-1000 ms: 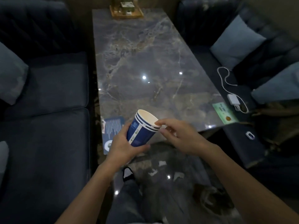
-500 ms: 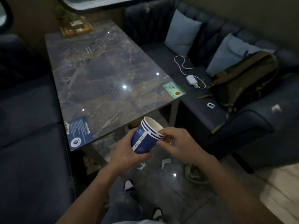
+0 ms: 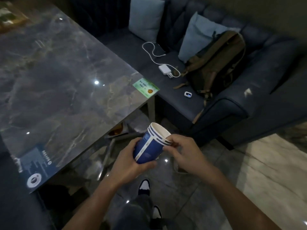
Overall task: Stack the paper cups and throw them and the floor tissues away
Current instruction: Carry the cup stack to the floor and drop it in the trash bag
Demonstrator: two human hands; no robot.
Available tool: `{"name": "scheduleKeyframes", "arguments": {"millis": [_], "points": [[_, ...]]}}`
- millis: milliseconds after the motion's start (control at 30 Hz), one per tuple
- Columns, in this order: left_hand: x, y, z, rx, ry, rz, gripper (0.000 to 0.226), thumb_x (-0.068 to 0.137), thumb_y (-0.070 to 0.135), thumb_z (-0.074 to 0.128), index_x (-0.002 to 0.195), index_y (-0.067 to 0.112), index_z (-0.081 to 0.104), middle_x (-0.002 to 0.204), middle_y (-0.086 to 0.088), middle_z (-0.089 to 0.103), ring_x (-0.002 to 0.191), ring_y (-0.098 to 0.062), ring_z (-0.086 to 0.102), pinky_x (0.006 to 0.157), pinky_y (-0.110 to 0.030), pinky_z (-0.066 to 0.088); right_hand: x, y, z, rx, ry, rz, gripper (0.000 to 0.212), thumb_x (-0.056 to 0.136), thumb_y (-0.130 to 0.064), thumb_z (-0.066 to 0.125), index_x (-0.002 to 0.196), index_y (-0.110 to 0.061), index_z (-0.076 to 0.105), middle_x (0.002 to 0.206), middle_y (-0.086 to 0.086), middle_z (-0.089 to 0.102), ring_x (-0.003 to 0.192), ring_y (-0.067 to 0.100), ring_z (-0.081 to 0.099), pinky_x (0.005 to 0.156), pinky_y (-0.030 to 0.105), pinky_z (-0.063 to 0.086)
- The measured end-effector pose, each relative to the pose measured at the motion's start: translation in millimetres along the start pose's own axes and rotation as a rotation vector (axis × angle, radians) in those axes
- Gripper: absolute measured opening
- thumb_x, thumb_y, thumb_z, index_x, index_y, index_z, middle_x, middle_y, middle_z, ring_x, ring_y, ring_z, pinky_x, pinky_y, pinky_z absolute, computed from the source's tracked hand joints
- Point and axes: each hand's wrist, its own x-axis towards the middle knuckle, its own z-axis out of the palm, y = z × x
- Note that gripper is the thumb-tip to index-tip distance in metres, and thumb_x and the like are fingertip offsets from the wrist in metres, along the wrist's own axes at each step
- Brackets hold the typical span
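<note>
A nested stack of blue paper cups with white rims is tilted, its mouth up and to the right, held over the floor just off the table's near corner. My left hand wraps the lower body of the stack. My right hand pinches the stacked rims from the right. My hands and the cups hide the floor right beneath them, so no floor tissues show clearly; a pale scrap peeks out just below the cups.
The marble table fills the left, with a blue card and a green card on its corners. A dark sofa on the right holds cushions, a backpack, a charger with cable. My shoes stand on glossy floor.
The view has swung to the right and back from the table, so the sofa and backpack now fill the right. Both hands keep the same hold on the cup stack.
</note>
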Motion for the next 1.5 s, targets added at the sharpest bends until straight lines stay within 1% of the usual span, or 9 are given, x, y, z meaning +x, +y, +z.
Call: {"name": "scheduleKeyframes", "arguments": {"millis": [200, 333, 500, 633, 733, 867, 1233, 1400, 1500], "points": [[35.5, -28.3, 23.5, -0.052, 0.020, -0.131, 0.063, 0.068, 0.025, 0.089, 0.119, 0.029, 0.053, 0.102, 0.021, 0.065, 0.087, 0.019, 0.063, 0.070, -0.013, 0.053, -5.2, 42.5, -26.0, 0.084, 0.254, 0.324, 0.006, 0.089, -0.017, 0.061, 0.084, -0.020, 0.062, 0.076, 0.000, 0.066, 0.071, 0.016, 0.063, 0.069, 0.040, 0.052], [53.4, -36.5, 70.1, -0.298, -0.015, -0.306, 0.035, 0.078, -0.006, 0.077, 0.107, 0.008, 0.063, 0.090, -0.004, 0.073, 0.080, -0.017, 0.071, 0.060, -0.013, 0.055, -24.9, 79.9, -31.0, 0.089, 0.329, 0.452, 0.004, 0.085, -0.022, 0.060, 0.083, -0.021, 0.064, 0.074, 0.001, 0.067, 0.070, 0.021, 0.064, 0.068, 0.046, 0.053], [66.6, -35.2, 125.9, -0.586, -0.008, -0.568, 0.019, 0.077, 0.003, 0.076, 0.093, 0.013, 0.072, 0.105, -0.034, 0.068, 0.081, -0.029, 0.066, 0.078, -0.040, 0.050, -48.1, 129.7, -47.4, 0.065, 0.354, 0.553, 0.007, 0.088, -0.017, 0.060, 0.086, -0.020, 0.066, 0.082, 0.003, 0.068, 0.074, 0.012, 0.063, 0.067, 0.024, 0.046], [89.9, -30.9, 164.3, -0.614, 0.034, -0.656, 0.025, 0.087, 0.000, 0.064, 0.112, -0.001, 0.065, 0.100, -0.024, 0.070, 0.075, -0.022, 0.066, 0.066, -0.029, 0.053, -53.3, 181.5, -69.9, 0.105, 0.316, 0.574, 0.013, 0.091, -0.006, 0.057, 0.092, -0.017, 0.065, 0.075, 0.003, 0.067, 0.061, 0.001, 0.062, 0.057, 0.010, 0.045], [104.8, -25.0, 194.1, -0.645, 0.073, -0.692, 0.024, 0.087, 0.009, 0.065, 0.109, 0.001, 0.065, 0.093, -0.015, 0.070, 0.077, -0.022, 0.067, 0.072, -0.032, 0.051, -54.8, 226.4, -85.4, 0.142, 0.236, 0.573, 0.028, 0.092, -0.006, 0.056, 0.092, -0.033, 0.062, 0.077, -0.004, 0.067, 0.062, 0.000, 0.063, 0.062, 0.019, 0.051], [125.4, -32.3, 240.6, -0.573, 0.075, -0.727, 0.021, 0.090, 0.001, 0.059, 0.110, 0.003, 0.066, 0.093, -0.001, 0.074, 0.101, -0.030, 0.068, 0.079, -0.032, 0.054, -53.7, 286.7, -100.5, 0.090, 0.093, 0.596, 0.021, 0.091, -0.008, 0.055, 0.104, -0.020, 0.067, 0.092, 0.001, 0.072, 0.081, 0.014, 0.068, 0.076, 0.032, 0.052], [175.8, -110.9, 338.3, -0.657, 0.087, -0.923, 0.012, 0.096, 0.008, 0.055, 0.095, 0.016, 0.064, 0.111, -0.018, 0.064, 0.091, -0.024, 0.063, 0.077, -0.032, 0.050, -50.2, 424.8, -63.9, -0.021, -0.110, 0.784, 0.026, 0.089, -0.005, 0.057, 0.113, -0.011, 0.064, 0.088, 0.003, 0.068, 0.076, 0.016, 0.062, 0.063, 0.009, 0.043], [196.8, -162.0, 361.7, -0.639, 0.082, -0.958, 0.010, 0.095, 0.010, 0.059, 0.097, 0.017, 0.065, 0.112, -0.013, 0.065, 0.105, -0.029, 0.062, 0.099, -0.045, 0.049, -41.7, 478.4, -26.8, -0.114, -0.189, 0.790, 0.023, 0.091, -0.013, 0.055, 0.112, -0.016, 0.063, 0.085, -0.004, 0.063, 0.068, 0.011, 0.060, 0.058, 0.010, 0.041], [218.6, -195.9, 379.3, -0.608, 0.049, -0.953, 0.015, 0.095, 0.008, 0.057, 0.090, 0.019, 0.065, 0.101, -0.008, 0.065, 0.097, -0.023, 0.062, 0.090, -0.038, 0.052, -31.9, 516.2, -6.4, -0.120, -0.217, 0.825, 0.025, 0.091, -0.012, 0.054, 0.115, -0.011, 0.063, 0.091, 0.003, 0.064, 0.071, 0.012, 0.056, 0.063, 0.020, 0.038]]}}
